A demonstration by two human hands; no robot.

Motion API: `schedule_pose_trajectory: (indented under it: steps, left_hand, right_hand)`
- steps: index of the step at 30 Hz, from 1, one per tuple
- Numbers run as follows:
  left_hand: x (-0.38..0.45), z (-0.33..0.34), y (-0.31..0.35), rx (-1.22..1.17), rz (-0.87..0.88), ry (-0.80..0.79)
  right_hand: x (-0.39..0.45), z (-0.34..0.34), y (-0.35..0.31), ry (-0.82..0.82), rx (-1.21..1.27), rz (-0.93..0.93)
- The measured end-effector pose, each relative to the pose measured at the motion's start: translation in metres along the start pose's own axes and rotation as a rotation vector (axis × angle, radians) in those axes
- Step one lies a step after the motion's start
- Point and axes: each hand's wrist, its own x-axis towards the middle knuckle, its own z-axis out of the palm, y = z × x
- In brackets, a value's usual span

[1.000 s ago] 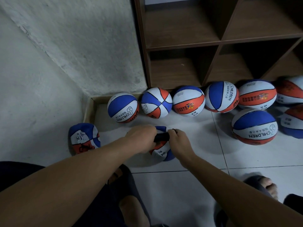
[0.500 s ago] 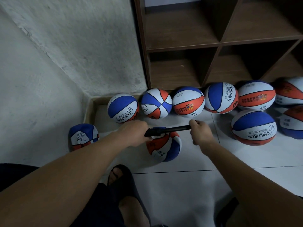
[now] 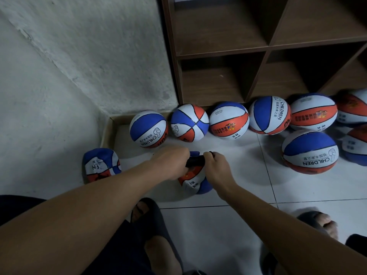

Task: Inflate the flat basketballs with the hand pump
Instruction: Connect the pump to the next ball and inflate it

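Observation:
A black hand pump (image 3: 195,161) lies across a partly filled red, white and blue basketball (image 3: 193,182) on the floor tiles. My left hand (image 3: 170,162) grips the pump's body on the left. My right hand (image 3: 216,165) grips the pump's handle on the right, pushed in close to the left hand, so only a short black piece shows between them. A crumpled flat basketball (image 3: 101,164) leans against the wall at the left.
Several round basketballs (image 3: 228,122) line the foot of a brown wooden shelf unit (image 3: 258,50), with more at the right (image 3: 309,151). A shallow cardboard tray (image 3: 108,130) sits in the corner. My sandalled feet (image 3: 151,213) are below the hands.
Half a second ago the pump handle was drawn out to the right; my right hand has pushed it back in toward the left hand.

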Motion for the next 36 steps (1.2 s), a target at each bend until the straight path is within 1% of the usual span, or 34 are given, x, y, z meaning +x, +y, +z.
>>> schedule_pose_trajectory:
  steps: [5, 9, 11, 14, 18, 20, 23, 27, 31, 36]
  left_hand:
    - [0.002, 0.003, -0.003, -0.001, 0.007, 0.001]
    - [0.003, 0.008, -0.007, -0.060, 0.015, -0.030]
    - [0.005, 0.010, -0.014, -0.083, 0.028, -0.035]
    - [0.004, 0.003, -0.029, -0.070, 0.008, -0.028]
    - [0.002, -0.004, -0.036, -0.073, -0.032, 0.023]
    - [0.003, -0.004, -0.033, -0.073, -0.050, 0.037]
    - [0.003, -0.006, -0.030, -0.078, -0.058, 0.037]
    - [-0.002, -0.009, -0.013, -0.085, -0.032, 0.042]
    - [-0.002, -0.012, 0.005, -0.010, -0.037, 0.117]
    - [-0.001, -0.014, 0.009, 0.010, -0.037, 0.117]
  right_hand:
    - [0.007, -0.002, 0.003, -0.011, -0.005, -0.032]
    - [0.009, -0.008, 0.003, -0.066, -0.068, -0.078]
    - [0.016, -0.018, 0.007, -0.050, -0.085, -0.102]
    - [0.032, -0.048, 0.018, 0.038, 0.008, -0.046]
    - [0.044, -0.079, 0.022, 0.027, 0.223, 0.012]
    - [0.044, -0.075, 0.018, 0.067, 0.242, 0.015]
    - [0.037, -0.053, 0.014, 0.116, 0.151, -0.033]
    - [0.021, -0.029, 0.006, 0.017, 0.052, -0.121]
    - [0.017, -0.019, 0.002, -0.030, 0.024, -0.210]
    - [0.020, -0.015, 0.006, -0.052, 0.061, -0.179]
